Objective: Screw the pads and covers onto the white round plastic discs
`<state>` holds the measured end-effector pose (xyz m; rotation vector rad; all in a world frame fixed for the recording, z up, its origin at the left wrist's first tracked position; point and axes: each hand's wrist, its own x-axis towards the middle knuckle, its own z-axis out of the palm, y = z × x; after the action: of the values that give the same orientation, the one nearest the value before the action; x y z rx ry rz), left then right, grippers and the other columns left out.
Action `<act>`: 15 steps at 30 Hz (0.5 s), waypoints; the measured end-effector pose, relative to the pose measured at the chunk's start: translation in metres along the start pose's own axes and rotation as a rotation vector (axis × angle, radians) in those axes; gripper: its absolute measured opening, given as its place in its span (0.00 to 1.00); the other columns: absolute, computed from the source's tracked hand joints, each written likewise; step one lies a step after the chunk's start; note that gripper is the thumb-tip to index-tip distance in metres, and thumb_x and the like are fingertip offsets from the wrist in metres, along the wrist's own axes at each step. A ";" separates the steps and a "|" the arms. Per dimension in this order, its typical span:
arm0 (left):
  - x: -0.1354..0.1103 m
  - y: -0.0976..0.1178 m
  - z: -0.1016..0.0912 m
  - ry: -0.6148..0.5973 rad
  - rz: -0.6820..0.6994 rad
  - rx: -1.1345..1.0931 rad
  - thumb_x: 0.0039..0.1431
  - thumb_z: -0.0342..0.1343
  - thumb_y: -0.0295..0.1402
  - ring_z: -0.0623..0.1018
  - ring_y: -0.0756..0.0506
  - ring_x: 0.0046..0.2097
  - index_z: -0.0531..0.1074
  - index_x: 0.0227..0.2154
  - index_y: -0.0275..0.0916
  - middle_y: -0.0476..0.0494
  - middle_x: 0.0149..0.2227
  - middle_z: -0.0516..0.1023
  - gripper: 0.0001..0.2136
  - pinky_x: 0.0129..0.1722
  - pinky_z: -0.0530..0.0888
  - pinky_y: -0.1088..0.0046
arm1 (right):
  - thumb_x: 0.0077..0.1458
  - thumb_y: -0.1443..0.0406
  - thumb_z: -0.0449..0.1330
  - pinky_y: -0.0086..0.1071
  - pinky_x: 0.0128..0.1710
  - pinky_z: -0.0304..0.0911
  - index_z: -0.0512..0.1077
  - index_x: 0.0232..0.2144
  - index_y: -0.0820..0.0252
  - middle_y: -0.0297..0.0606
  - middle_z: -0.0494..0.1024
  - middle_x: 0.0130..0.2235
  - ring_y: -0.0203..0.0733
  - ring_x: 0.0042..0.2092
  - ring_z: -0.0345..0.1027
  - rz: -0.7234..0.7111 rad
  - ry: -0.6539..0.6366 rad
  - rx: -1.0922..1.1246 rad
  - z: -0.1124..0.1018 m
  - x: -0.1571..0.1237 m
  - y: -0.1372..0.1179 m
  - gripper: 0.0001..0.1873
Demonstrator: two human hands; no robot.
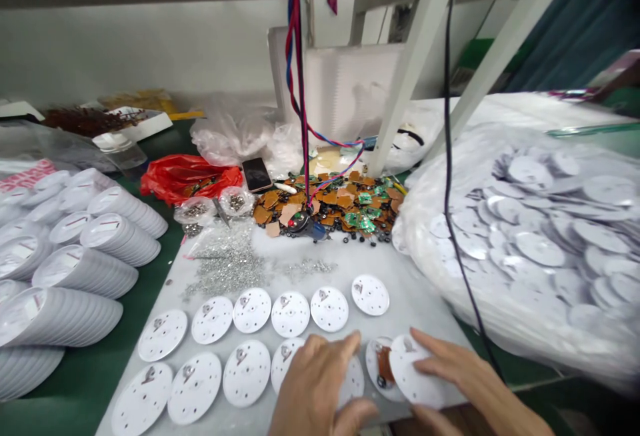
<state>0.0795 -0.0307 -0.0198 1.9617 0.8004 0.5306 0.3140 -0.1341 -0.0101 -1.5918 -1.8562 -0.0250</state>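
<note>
My right hand (463, 379) has its fingers on the upper face and edge of a round white plastic disc (407, 369), with the thumb near its lower edge. That disc overlaps another white disc (374, 373) bearing a brown circuit board and a small black round part. My left hand (315, 383) hovers with thumb and forefinger apart, partly covering a disc (354, 383) in the front row. Whether it touches that disc I cannot tell. Two rows of similar discs (247, 374) with holes lie on the white work surface (295, 249), most with a small metal piece.
Stacked white cups (85, 276) stand left. Small metal parts (227, 266) lie spread behind the discs. Brown and green circuit boards (345, 203) sit beneath hanging wires (297, 56), near a phone (257, 175) and red bag (185, 176). A clear bag of white discs (540, 249) fills the right; a black cable (449, 156) hangs before it.
</note>
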 end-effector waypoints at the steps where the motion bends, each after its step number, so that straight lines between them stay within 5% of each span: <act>1: 0.004 -0.001 -0.002 0.012 0.076 0.123 0.62 0.60 0.31 0.73 0.36 0.48 0.62 0.67 0.42 0.38 0.52 0.78 0.30 0.48 0.71 0.57 | 0.54 0.63 0.67 0.40 0.44 0.80 0.74 0.49 0.51 0.43 0.83 0.51 0.53 0.47 0.81 -0.029 0.000 -0.037 -0.004 0.002 0.006 0.19; 6: 0.020 -0.008 0.010 -0.096 0.200 0.391 0.57 0.57 0.18 0.72 0.38 0.45 0.40 0.73 0.39 0.38 0.53 0.78 0.45 0.42 0.71 0.59 | 0.55 0.66 0.65 0.42 0.42 0.80 0.74 0.50 0.57 0.45 0.83 0.51 0.54 0.47 0.81 -0.162 -0.101 -0.100 0.000 0.009 0.006 0.18; 15: 0.021 -0.007 0.026 -0.044 0.195 0.402 0.60 0.54 0.20 0.73 0.39 0.42 0.43 0.72 0.35 0.40 0.45 0.80 0.40 0.41 0.70 0.60 | 0.51 0.72 0.66 0.46 0.48 0.78 0.75 0.52 0.54 0.42 0.77 0.59 0.57 0.55 0.76 -0.067 -0.348 -0.031 0.011 0.009 0.007 0.25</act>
<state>0.1089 -0.0281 -0.0378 2.4313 0.7329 0.4642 0.3149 -0.1204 -0.0167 -1.6337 -2.1819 0.2070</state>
